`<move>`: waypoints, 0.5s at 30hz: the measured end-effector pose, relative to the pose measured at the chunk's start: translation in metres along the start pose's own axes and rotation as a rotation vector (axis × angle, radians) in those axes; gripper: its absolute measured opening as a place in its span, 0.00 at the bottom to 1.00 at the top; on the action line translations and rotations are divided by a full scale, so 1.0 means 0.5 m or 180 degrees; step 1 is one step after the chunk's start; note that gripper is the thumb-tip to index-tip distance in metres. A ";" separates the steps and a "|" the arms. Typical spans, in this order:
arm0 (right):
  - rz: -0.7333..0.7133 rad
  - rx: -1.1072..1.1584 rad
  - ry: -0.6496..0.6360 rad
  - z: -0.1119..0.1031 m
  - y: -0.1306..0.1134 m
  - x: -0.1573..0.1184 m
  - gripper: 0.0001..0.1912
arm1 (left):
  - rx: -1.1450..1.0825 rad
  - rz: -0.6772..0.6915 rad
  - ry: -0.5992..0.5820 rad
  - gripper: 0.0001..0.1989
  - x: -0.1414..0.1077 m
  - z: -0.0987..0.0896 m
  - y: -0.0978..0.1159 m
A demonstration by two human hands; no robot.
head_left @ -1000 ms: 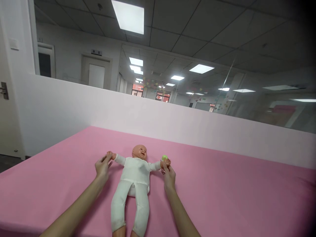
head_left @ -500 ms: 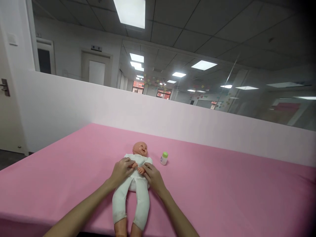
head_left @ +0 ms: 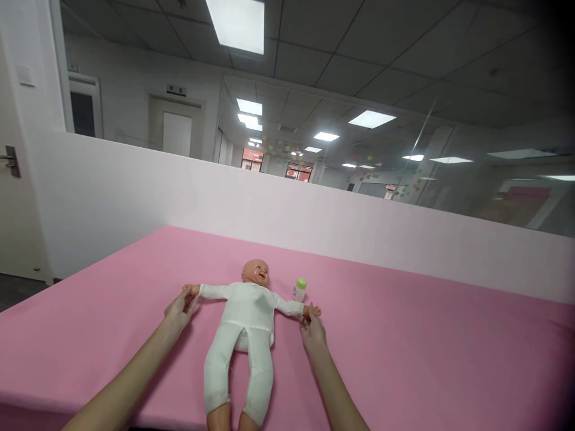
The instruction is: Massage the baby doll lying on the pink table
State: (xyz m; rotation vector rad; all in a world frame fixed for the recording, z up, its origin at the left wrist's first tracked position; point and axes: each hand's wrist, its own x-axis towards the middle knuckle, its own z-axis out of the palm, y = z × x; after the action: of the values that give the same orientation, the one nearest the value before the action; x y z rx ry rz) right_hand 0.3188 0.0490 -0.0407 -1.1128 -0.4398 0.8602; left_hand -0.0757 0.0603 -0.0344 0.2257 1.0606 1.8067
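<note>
A baby doll [head_left: 248, 308] in white clothes lies on its back on the pink table cover [head_left: 404, 347], its head toward the wall and both arms stretched out sideways. My left hand [head_left: 180, 308] is closed on the doll's hand at the left. On the right, my right hand [head_left: 312, 326] pinches the doll's other hand, whose small fingers stick out past mine. A small bottle [head_left: 299, 290] with a green cap stands upright just above the doll's right-side arm.
Behind the table runs a low white wall [head_left: 287, 209] with glass above it. A door with a handle [head_left: 12, 161] is at the far left. The table's near edge crosses the bottom of the view.
Both my hands have moved apart, left and right, from the doll's chest. The doll's arms, folded inward before, are now spread wide. The bottle stands where it was.
</note>
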 end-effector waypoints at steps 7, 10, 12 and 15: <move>-0.1317 -0.0806 -0.0854 0.077 -0.046 -0.081 0.24 | 0.0609 0.0738 -0.0698 0.13 -0.080 0.089 0.031; -0.2194 -0.1608 -0.1747 0.101 -0.047 -0.139 0.12 | 0.1398 0.1551 -0.1500 0.15 -0.114 0.117 0.016; -0.2839 -0.2334 -0.2362 0.104 -0.030 -0.174 0.09 | 0.2021 0.2001 -0.2116 0.12 -0.133 0.121 -0.007; -0.3659 -0.3271 -0.2628 0.096 0.000 -0.205 0.12 | 0.2896 0.2500 -0.2739 0.07 -0.154 0.110 -0.048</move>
State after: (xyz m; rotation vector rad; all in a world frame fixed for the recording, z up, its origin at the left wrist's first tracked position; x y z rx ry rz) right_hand 0.2225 -0.0028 -0.0111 -1.0669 -2.1266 -0.0730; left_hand 0.0094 0.0313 0.0032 1.9861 1.1136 1.4017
